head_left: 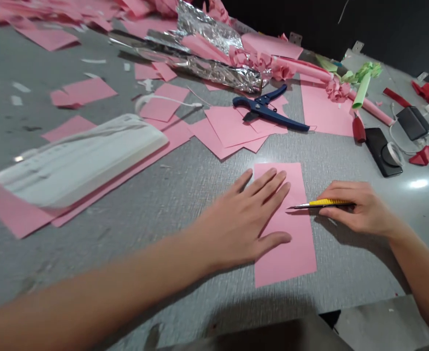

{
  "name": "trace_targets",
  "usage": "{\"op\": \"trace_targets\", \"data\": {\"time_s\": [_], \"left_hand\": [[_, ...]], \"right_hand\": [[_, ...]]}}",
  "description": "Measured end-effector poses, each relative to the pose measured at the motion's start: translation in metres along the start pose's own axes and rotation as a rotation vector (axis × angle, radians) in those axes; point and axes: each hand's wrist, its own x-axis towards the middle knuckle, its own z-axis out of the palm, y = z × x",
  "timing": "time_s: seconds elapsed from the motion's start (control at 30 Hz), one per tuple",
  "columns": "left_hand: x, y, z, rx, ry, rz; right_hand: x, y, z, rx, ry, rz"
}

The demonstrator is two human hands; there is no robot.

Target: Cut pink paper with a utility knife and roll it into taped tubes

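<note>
A pink rectangular paper sheet point(295, 253) lies flat on the grey counter point(200, 185) just before the person, its long axis running away from them, and it looks whole, no cut showing yet. The left hand point(247, 219) presses it down with fingers open and spread, while the right hand point(357, 212), fingers closed, grips a yellow-handled utility knife point(324, 203) lying crosswise, blade tip pointing left at the sheet's right edge.
</note>
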Motion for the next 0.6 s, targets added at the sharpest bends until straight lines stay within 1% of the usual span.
{"op": "trace_targets", "data": {"time_s": [0.17,0.3,0.37,0.47,0.53,0.6], "left_hand": [[-0.001,0.001,-0.001,0.055,-0.05,-0.01],[0.004,0.001,-0.003,0.049,-0.054,-0.046],[0.008,0.0,-0.004,0.035,-0.06,-0.066],[0.011,-0.001,-0.007,-0.003,-0.067,-0.086],[0.01,-0.004,-0.008,-0.021,-0.065,-0.083],[0.011,-0.009,-0.005,-0.006,-0.034,-0.067]], "right_hand": [[-0.001,0.003,0.005,0.022,0.031,0.022],[-0.002,0.008,0.009,0.056,0.065,0.048],[-0.002,0.011,0.01,0.079,0.111,0.079],[-0.002,0.017,0.016,0.11,0.216,0.135],[-0.002,0.026,0.024,0.127,0.288,0.136],[-0.001,0.039,0.034,0.144,0.351,0.123]]}}
